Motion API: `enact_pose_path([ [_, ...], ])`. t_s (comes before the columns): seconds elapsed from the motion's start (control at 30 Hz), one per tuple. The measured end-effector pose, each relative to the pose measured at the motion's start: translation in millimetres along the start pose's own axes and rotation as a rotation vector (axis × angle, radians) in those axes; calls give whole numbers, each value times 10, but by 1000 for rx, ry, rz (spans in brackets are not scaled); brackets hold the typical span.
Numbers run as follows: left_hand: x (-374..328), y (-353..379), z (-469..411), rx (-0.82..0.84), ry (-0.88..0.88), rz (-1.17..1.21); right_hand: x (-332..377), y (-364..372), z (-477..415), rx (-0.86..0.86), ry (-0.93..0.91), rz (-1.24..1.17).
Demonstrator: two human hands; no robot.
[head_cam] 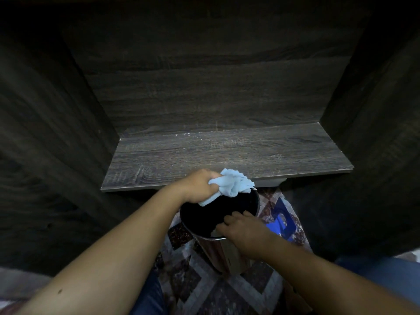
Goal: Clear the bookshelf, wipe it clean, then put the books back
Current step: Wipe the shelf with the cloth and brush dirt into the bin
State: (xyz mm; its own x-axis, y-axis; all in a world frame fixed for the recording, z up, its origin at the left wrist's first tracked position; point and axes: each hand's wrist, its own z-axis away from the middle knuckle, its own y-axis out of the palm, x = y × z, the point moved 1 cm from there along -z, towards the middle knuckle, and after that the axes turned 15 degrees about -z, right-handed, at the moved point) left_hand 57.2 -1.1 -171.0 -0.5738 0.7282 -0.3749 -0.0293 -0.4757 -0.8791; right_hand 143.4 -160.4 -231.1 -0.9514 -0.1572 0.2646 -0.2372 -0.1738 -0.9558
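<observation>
The shelf point(227, 153) is bare and no books are in view, so clearing looks done. Pale dust streaks along its far edge suggest wiping is unfinished, and restocking is still left. The left hand point(197, 186) is closed tight round a bunched blue cloth point(234, 184), held over the bin point(216, 253) at the shelf's near edge. The right hand point(243, 228) curls its fingers over the bin's near rim. The bin's inside is black, so its contents cannot be told.

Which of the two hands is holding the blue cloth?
The left hand, which clutches the light blue cloth. The right hand holds no cloth; it grips the near rim of the round bin.
</observation>
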Motion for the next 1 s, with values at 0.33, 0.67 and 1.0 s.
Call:
enact_pose_path([
  [0.33,-52,-137,263,-353,-15,55,62,-129,110,44,63,-41],
  [0.67,-157,-32,192,-595,-122,-43,-5,-131,130,35,102,-8],
  [1.0,-188,-35,166,-585,-151,-51,-11,-192,163,24,102,-22],
])
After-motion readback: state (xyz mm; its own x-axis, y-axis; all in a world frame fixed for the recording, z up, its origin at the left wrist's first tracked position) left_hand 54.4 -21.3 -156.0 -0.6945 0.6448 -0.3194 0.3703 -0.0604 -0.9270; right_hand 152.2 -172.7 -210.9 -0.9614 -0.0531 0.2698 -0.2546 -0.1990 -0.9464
